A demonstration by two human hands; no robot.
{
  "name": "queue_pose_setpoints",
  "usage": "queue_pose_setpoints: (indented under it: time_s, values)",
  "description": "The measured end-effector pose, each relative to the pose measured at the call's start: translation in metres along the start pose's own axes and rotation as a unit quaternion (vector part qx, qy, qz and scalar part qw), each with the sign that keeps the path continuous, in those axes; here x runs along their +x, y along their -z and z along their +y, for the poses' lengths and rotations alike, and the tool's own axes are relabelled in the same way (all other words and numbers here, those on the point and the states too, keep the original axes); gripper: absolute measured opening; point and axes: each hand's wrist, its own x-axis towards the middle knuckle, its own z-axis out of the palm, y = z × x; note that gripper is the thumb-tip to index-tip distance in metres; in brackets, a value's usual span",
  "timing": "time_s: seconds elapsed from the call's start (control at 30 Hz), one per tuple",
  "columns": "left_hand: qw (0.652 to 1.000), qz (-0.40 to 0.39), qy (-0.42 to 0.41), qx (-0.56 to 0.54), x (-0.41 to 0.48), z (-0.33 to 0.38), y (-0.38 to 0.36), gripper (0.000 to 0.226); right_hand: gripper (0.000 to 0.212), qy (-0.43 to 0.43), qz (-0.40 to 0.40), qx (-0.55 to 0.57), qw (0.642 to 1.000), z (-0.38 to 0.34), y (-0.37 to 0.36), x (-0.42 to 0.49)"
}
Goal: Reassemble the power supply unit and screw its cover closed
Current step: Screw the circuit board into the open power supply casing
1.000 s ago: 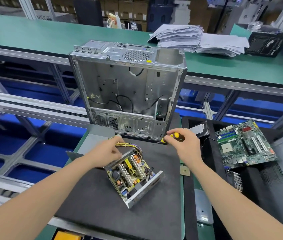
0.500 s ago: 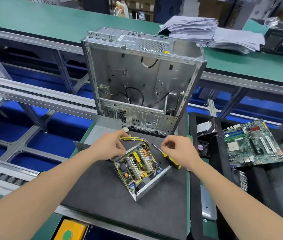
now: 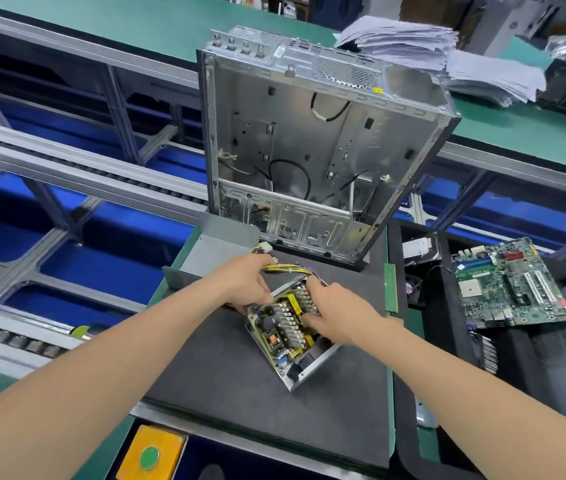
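The open power supply unit (image 3: 285, 337) lies tilted on the dark mat (image 3: 233, 393), its yellow circuit board and heat sinks exposed. A yellow wire bundle (image 3: 285, 270) leaves its far end. My left hand (image 3: 245, 285) grips the unit's left edge near the wires. From the right, my right hand (image 3: 338, 315) curls its fingers over the board's components. The grey metal cover (image 3: 219, 249) lies behind my left hand at the mat's far left corner. No screwdriver is in view.
An empty computer case (image 3: 309, 133) stands upright just beyond the mat. At the right lie a motherboard (image 3: 510, 282), a small fan (image 3: 413, 289), a drive (image 3: 418, 247) and a green memory stick (image 3: 391, 289). Stacked papers (image 3: 413, 39) sit on the far bench. A yellow button box (image 3: 151, 457) is below.
My right hand no longer holds the yellow screwdriver and has moved left onto the unit's board. My left hand has stayed at the unit's left edge. The camera has tilted down and closer.
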Motion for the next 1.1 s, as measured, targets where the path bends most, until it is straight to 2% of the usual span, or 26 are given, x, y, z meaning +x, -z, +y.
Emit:
queue_pose_setpoints:
  time_s: [0.1, 0.17, 0.3, 0.47, 0.6, 0.87, 1.0, 1.1]
  values:
    - [1.000, -0.006, 0.007, -0.006, 0.002, -0.001, -0.001, 0.082, 0.033, 0.016, 0.014, -0.012, 1.000, -0.001, -0.003, 0.001]
    - [1.000, -0.005, 0.003, 0.022, 0.004, 0.000, -0.004, 0.072, 0.021, 0.022, 0.012, -0.017, 1.000, 0.001, -0.003, 0.003]
    - [0.998, -0.015, 0.008, 0.053, 0.006, 0.005, -0.006, 0.066, 0.018, 0.022, 0.000, -0.038, 0.999, -0.002, -0.002, 0.009]
    - [0.999, -0.018, 0.020, 0.037, 0.007, 0.005, -0.004, 0.066, 0.021, -0.003, -0.014, -0.031, 0.999, -0.006, -0.001, 0.017]
    - [1.000, -0.002, 0.018, 0.002, 0.005, 0.003, -0.005, 0.064, 0.025, 0.017, -0.031, -0.003, 0.999, -0.001, 0.004, 0.019]
    - [0.997, 0.025, -0.057, 0.055, 0.005, -0.002, -0.008, 0.053, 0.035, -0.021, 0.006, 0.030, 0.999, -0.001, -0.007, 0.015]
    - [0.995, 0.027, -0.078, 0.063, 0.004, -0.005, -0.009, 0.050, 0.040, -0.066, 0.021, 0.108, 0.992, 0.002, -0.009, 0.013]
    - [0.991, 0.053, -0.107, 0.057, 0.004, -0.007, -0.014, 0.032, 0.040, -0.087, 0.035, 0.179, 0.979, 0.012, -0.012, 0.008]
